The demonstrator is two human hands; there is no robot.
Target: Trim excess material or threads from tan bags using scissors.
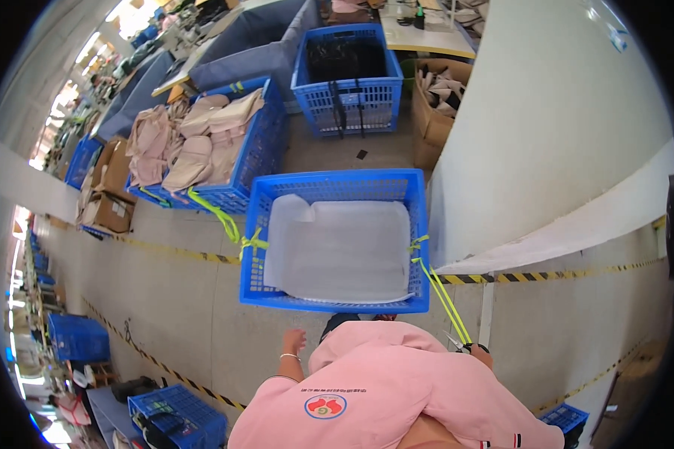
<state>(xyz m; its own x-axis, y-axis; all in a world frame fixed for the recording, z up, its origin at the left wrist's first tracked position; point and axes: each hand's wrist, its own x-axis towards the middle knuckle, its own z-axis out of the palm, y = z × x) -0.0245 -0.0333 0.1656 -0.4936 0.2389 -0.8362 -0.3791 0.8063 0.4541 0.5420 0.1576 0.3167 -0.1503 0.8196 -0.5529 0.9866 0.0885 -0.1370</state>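
A blue plastic crate stands on the floor just in front of me. Pale whitish sheeting lines its inside. Yellow-green straps are tied at both its short sides. The right strap runs taut from the crate to my right hand, which is closed around its end. Scissors with dark handles are also in that hand, blades pointing left. My left hand hangs free by the crate's near left corner, holding nothing, its fingers loosely bent.
Pink bags and fabric pieces fill another blue crate at the far left. Ahead stands a blue crate with black material. A cardboard box and a white pillar are at right. Striped tape marks the floor.
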